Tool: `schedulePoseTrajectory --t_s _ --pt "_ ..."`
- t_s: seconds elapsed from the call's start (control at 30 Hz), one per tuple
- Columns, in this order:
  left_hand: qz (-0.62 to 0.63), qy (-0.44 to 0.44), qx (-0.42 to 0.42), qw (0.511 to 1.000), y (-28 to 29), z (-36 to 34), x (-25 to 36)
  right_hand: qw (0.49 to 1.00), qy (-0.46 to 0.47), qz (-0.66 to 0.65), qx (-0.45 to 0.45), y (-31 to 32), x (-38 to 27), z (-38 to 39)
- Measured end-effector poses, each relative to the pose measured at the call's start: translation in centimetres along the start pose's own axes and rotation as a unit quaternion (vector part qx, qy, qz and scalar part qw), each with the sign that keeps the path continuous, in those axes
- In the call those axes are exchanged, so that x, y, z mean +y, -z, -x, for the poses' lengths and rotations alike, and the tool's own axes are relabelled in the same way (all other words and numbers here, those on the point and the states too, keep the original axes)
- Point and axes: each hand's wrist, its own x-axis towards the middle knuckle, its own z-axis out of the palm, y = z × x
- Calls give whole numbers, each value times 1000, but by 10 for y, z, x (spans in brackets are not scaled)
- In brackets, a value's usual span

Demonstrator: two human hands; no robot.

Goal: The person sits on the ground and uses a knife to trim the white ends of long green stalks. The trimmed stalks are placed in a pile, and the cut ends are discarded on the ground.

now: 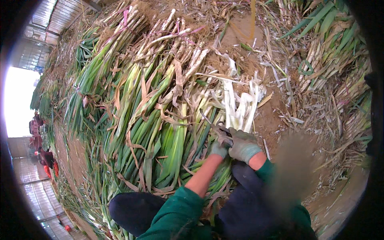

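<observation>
My gloved hands are close together at the lower middle, over the edge of a heap of long green onions (170, 152). My left hand (220, 141) has its fingers bent around something dark and thin. A slim curved piece (206, 118) sticks out near its fingertips; whether it is a tool or a dry leaf I cannot tell. Beside it, my right hand (243, 145) is closed, its fingers curled and their contents hidden. Just beyond it lie white peeled green onion stalks (240, 105), which reach down to its knuckles.
Tied bundles of green onions (108, 60) lie at the far left, and more bundles (320, 60) at the far right. Dry leaf scraps (308, 108) litter the soil to the right. My knee (136, 212) is beside the heap. Red-and-dark shapes (46, 160) stand far left.
</observation>
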Motion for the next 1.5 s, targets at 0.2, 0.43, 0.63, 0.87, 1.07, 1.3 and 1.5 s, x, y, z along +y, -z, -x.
schedulePoseTrajectory --t_s 0.2,0.43,0.63,0.87,1.07,1.3,1.5 --pt "16 -63 -77 995 -11 44 73 991 -30 52 118 16 27 -1" --pt "-2 -57 -91 994 11 52 37 991 27 129 -10 -5 -5 -10" --pt "57 -57 320 944 44 36 -25 988 -55 133 62 15 35 -33" --pt "-145 49 113 982 19 50 -37 986 40 160 -1 -16 -3 -4" --pt "-162 -70 190 966 27 43 -46 983 12 180 17 -12 20 -27" --pt "-84 146 163 972 55 16 -51 984 57 169 -28 -24 13 -14" --pt "-155 146 119 970 61 0 -56 984 48 166 -42 -29 20 -15"
